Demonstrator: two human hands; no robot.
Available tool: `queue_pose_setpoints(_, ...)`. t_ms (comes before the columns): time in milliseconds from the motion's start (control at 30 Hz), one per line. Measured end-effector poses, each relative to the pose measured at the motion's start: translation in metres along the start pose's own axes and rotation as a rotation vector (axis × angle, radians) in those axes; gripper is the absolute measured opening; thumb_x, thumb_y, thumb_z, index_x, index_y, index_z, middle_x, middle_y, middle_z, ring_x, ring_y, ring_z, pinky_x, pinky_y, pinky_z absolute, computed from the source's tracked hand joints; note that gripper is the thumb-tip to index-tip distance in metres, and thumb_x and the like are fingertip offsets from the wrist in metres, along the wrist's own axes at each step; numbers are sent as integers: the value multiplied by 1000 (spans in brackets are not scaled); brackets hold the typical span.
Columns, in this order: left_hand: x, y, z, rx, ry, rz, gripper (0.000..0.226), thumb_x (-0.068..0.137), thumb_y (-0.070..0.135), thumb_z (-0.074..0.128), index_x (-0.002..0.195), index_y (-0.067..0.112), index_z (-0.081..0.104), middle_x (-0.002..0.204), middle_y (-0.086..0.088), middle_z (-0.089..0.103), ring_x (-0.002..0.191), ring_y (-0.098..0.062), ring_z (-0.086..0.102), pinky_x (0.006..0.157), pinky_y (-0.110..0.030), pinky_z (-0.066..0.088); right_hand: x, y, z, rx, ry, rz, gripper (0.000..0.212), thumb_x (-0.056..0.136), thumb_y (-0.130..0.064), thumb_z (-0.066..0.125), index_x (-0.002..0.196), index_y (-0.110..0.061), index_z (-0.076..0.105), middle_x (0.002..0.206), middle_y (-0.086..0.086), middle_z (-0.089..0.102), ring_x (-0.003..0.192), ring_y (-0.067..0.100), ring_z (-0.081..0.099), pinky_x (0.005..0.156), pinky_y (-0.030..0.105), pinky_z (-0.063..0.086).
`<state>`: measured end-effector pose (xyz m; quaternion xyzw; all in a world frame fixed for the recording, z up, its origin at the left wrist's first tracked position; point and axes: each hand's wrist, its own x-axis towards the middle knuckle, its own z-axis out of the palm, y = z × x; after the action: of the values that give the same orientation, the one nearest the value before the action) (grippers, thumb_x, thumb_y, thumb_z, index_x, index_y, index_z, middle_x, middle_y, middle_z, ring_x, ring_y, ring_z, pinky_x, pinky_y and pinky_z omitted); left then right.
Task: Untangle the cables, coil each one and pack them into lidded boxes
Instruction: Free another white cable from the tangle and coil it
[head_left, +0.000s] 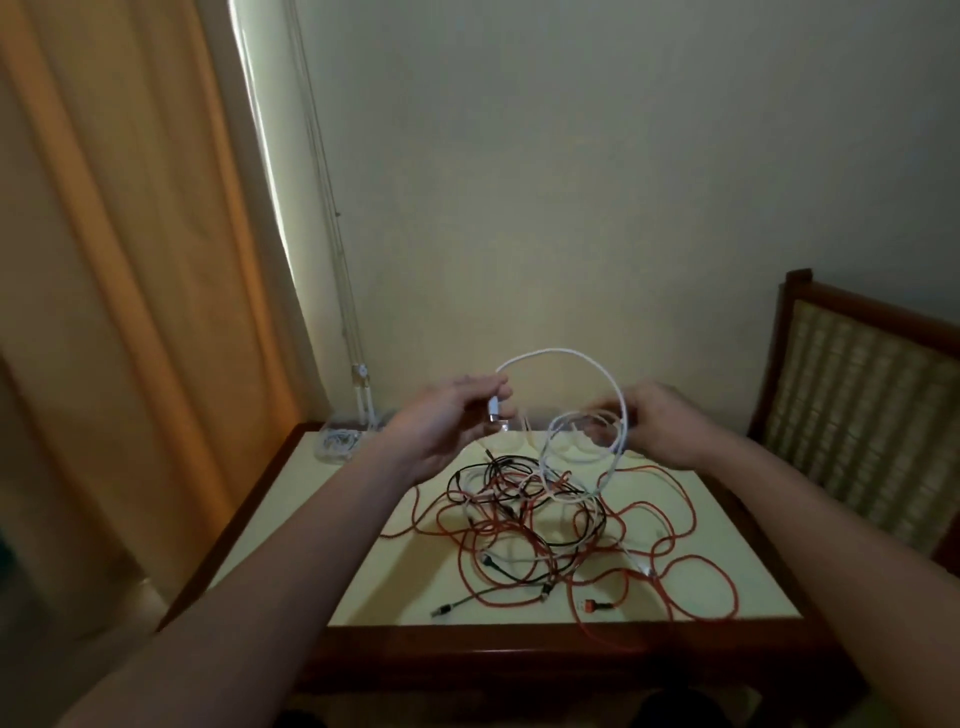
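A white cable (582, 358) arches in the air between my two hands above the table. My left hand (452, 415) pinches its white plug end. My right hand (660, 421) grips the cable's loops on the right side, and the rest trails down into the heap. That heap is a tangle of orange cables (675, 566), black cables (524, 483) and white cables spread over the middle of the cream table top (415, 566). A clear plastic box (340, 441) with a coiled white cable inside stands at the far left corner.
The table has a dark wooden rim (519, 644) and stands against a pale wall. A curtain (130, 260) hangs at the left. A wooden chair with a woven back (857, 415) stands at the right. An orange plug (592, 605) lies near the front edge.
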<state>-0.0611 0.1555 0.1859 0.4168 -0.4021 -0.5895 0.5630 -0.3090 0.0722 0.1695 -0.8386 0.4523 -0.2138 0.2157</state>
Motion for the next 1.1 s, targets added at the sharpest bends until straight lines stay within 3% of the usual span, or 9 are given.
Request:
queue_pose_setpoints(100, -24, 21, 4, 78, 1, 25, 17, 100, -1, 45, 110, -1, 58, 75, -4, 53, 58, -12, 55, 58, -23, 46, -25, -15, -2, 167, -251, 81, 45, 87, 11, 64, 111, -26, 73, 111, -4, 76, 95, 15, 74, 91, 44, 56)
queue_pose_setpoints(167, -38, 32, 10, 95, -9, 32, 24, 98, -4, 38, 114, 1, 57, 69, -2, 44, 51, -10, 43, 54, -23, 35, -43, -34, -3, 434, -316, 113, 43, 93, 15, 52, 119, -15, 68, 116, 3, 75, 103, 20, 73, 93, 43, 54)
queue_pose_setpoints(333, -58, 47, 33, -30, 9, 16, 32, 99, 3, 29, 111, 4, 59, 54, 6, 28, 39, -7, 22, 43, -20, 20, -76, -92, 18, 1045, -158, 128, 34, 104, -24, 48, 126, -3, 64, 119, 14, 73, 112, 32, 69, 103, 51, 51)
queue_pose_setpoints(467, -68, 48, 43, -88, 82, 23, 32, 102, 3, 28, 113, 5, 58, 54, 6, 20, 36, -6, 19, 38, -19, 16, -88, -119, 28, 1250, -73, 150, 45, 103, -42, 47, 116, -3, 67, 89, 8, 71, 78, 25, 68, 77, 40, 55)
queue_pose_setpoints(633, -82, 56, 41, -353, 131, 42, 33, 105, 4, 26, 124, 9, 53, 51, 6, 21, 36, -5, 18, 39, -18, 18, -98, -110, 42, 1156, 77, 135, 25, 102, -29, 56, 106, -6, 66, 68, -1, 49, 54, 12, 38, 51, 27, 27)
queue_pose_setpoints(800, -85, 64, 36, -520, 159, 129, 35, 105, 5, 34, 135, 10, 50, 64, 4, 32, 47, -6, 27, 52, -18, 20, -109, -88, 63, 1016, 295, 176, 21, 98, -25, 64, 102, -4, 65, 76, 1, 54, 55, 10, 38, 51, 25, 30)
queue_pose_setpoints(933, -91, 69, 32, -470, 67, 212, 28, 102, 12, 51, 130, 10, 54, 80, -3, 69, 65, -7, 65, 58, -15, 50, -114, -90, 58, 783, 467, 146, 14, 98, -25, 65, 93, -13, 72, 69, -11, 65, 57, 7, 47, 53, 18, 38)
queue_pose_setpoints(1000, -94, 67, 34, -355, 30, 277, 30, 101, 9, 53, 131, 8, 53, 91, -8, 75, 78, -12, 72, 70, -20, 57, -114, -93, 52, 521, 541, 87, 15, 98, -28, 64, 87, -21, 72, 69, -14, 68, 61, 5, 55, 56, 19, 40)
queue_pose_setpoints(1100, -99, 56, 41, 154, 70, 441, 35, 99, 7, 57, 134, 10, 50, 97, -12, 76, 90, -20, 74, 84, -28, 59, -115, -101, 44, 284, 598, -66, 29, 100, -31, 58, 74, -21, 66, 59, -10, 62, 48, 4, 49, 47, 20, 34)
